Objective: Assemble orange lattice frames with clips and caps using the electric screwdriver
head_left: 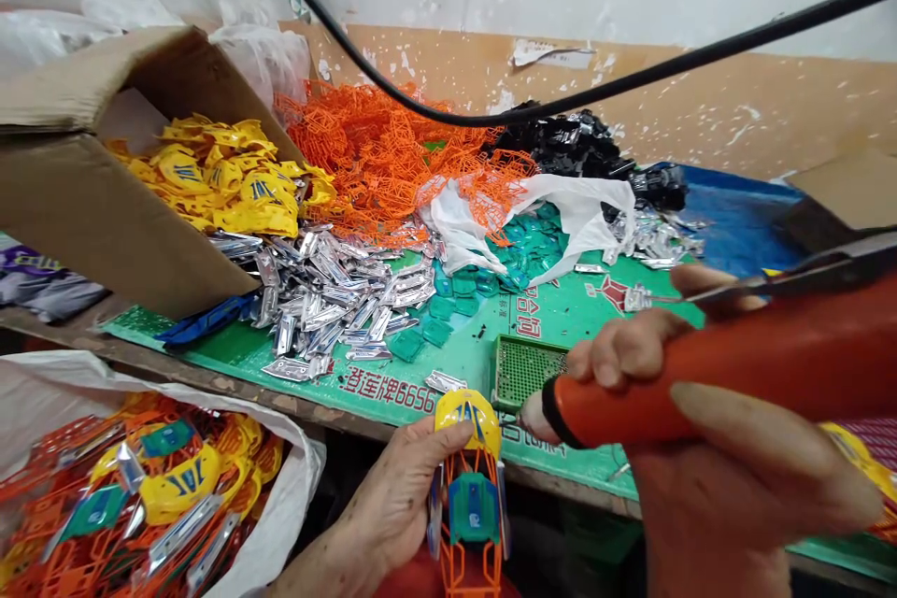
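Note:
My left hand (389, 491) is closed around a toy car body (475, 505) near the table's front edge. The body has a yellow hood, an orange lattice frame, a teal window piece and silver side strips; my thumb presses on the hood. An orange-red electric screwdriver (777, 360) is gripped in my right hand (715, 505), with its nose pointing left. That nose is close to a small green perforated basket (499, 383) behind the toy body, to the right. The basket seems to hold small dark screws. A loose silver strip (445, 381) lies just behind the hood.
Piles of silver strips (336, 299), teal pieces (536, 238), orange frames (378, 149) and black parts (567, 145) cover the table. A cardboard box (133, 215) holds yellow hoods. A sack (305, 467) of assembled bodies stands lower left. A black cable (476, 120) hangs across the top.

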### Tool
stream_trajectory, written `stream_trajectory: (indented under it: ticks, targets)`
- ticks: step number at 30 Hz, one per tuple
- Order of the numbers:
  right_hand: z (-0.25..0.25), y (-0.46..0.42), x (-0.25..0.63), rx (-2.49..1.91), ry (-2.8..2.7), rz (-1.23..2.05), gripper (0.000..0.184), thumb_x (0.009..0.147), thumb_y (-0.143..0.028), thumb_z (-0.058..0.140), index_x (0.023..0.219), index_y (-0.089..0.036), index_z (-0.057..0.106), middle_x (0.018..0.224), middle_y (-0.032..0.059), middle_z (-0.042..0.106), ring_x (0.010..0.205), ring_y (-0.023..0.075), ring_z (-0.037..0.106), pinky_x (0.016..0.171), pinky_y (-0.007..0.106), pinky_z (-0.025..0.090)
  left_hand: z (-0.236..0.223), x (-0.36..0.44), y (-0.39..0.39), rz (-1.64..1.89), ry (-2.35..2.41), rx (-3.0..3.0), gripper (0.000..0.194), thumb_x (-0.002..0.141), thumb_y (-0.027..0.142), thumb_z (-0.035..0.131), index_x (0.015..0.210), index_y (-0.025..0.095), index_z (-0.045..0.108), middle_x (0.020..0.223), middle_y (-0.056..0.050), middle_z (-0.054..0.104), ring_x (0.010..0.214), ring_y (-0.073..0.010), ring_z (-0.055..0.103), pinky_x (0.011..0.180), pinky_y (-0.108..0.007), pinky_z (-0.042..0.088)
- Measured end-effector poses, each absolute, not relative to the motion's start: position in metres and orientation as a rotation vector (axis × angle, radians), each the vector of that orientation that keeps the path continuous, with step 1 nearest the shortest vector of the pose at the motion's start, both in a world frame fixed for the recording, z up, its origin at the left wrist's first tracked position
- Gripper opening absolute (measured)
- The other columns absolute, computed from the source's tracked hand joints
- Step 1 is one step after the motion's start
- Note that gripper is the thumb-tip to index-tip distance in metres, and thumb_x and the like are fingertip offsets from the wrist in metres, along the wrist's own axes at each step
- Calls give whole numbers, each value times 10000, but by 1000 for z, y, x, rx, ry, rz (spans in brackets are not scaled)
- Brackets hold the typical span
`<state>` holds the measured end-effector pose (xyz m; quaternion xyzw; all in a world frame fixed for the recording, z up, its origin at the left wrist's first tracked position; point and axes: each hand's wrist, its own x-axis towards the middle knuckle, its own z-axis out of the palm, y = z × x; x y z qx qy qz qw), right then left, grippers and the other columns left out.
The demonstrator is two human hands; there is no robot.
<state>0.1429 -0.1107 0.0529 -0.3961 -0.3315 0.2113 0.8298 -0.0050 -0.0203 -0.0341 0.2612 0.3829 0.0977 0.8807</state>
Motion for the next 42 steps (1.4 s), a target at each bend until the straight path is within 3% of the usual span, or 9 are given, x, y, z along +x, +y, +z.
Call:
stream_trajectory:
  ticks: [7,22,28,42]
  targets:
    - [41,-112,127,-859,-736,444,440,773,-204,695,1190,-267,566,758,-15,626,686,126,569,730,318,526,-35,-6,-22,227,785,536,354,563,312,859,805,95,720,677,-38,692,538,-105,584,514,-201,471]
    - [37,-111,125,-948,-713,441,455,724,-101,696,1120,-297,590,740,-41,630,684,130,587,709,327,541,-36,-4,-25,228,785,596,312,647,317,812,848,96,721,687,-47,694,546,-109,583,530,-206,478]
    - [37,-110,125,-968,-762,420,545,726,-111,694,1219,-281,537,724,-42,644,667,135,583,700,326,521,-36,-4,-26,239,767,590,264,661,317,804,795,111,709,655,-32,672,559,-116,590,566,-218,485]
    - [33,-111,116,-1031,-773,401,464,721,-99,662,1121,-298,537,700,-74,636,616,125,585,674,311,505,-29,-3,-37,274,905,624,343,563,361,835,745,101,705,610,-35,675,483,-106,558,457,-195,436]
